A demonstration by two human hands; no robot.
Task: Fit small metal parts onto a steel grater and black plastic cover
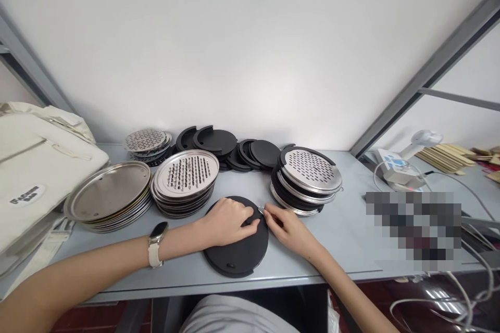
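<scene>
A black round disc [234, 252] lies flat on the table in front of me, with a small slot near its front edge. My left hand [230, 222] is closed and rests on top of the disc, thumb and fingers curled at its far right side. At that same edge sits a small shiny metal piece [261, 210], perhaps a ring or clip. My right hand [287, 226] pinches it between thumb and fingertips. Just behind my right hand stands a stack of assembled grater discs [310, 169], steel plates set in black holders.
Stacks of grater plates [187, 174] and plain steel plates [109, 192] stand at left, beside a cream backpack [47, 166]. Black discs [219, 141] and more perforated plates [145, 140] line the wall. A white device [398, 164] with cables is at right.
</scene>
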